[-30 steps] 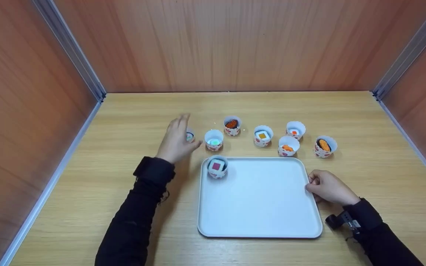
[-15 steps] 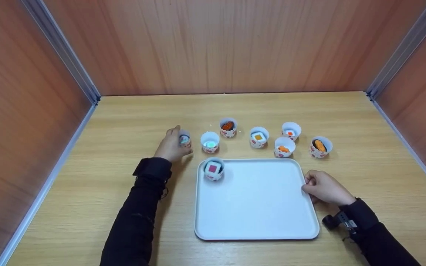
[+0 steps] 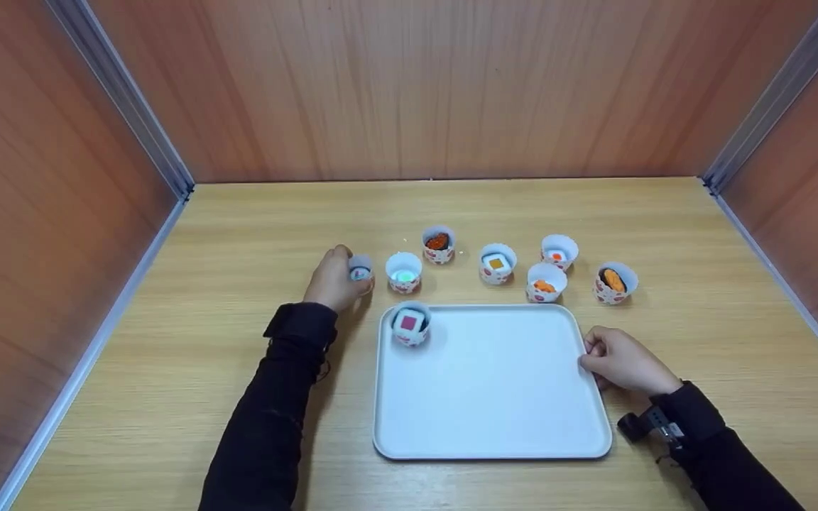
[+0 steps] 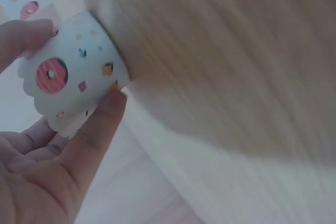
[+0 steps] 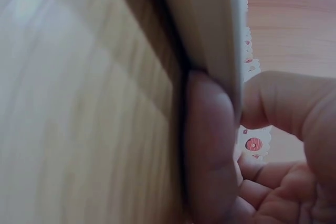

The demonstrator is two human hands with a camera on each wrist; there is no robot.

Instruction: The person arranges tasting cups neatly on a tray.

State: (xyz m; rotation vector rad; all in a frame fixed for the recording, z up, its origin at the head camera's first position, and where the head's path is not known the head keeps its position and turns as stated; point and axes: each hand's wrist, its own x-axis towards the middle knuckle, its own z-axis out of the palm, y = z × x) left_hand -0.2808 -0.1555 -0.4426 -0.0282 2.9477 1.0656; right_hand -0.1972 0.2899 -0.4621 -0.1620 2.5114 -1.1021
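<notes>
Left hand (image 3: 334,282) partly closed, pinching donut-print paper cup (image 4: 79,69) by its wall; right hand (image 3: 625,360), curled, pinching white tray (image 3: 494,390) by the rim.

Room over the tray (image 3: 492,397) — near half, pink-square cup (image 3: 410,326) obstructing far-left corner

Donut-printed cup (image 4: 79,66) — mouth up; near a flat-lying white tray (image 3: 494,383).

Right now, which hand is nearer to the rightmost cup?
The right hand: it grips the right edge of the tray, nearer the person than the rightmost cup. The left hand holds the leftmost cup, at the group's other end.
</notes>
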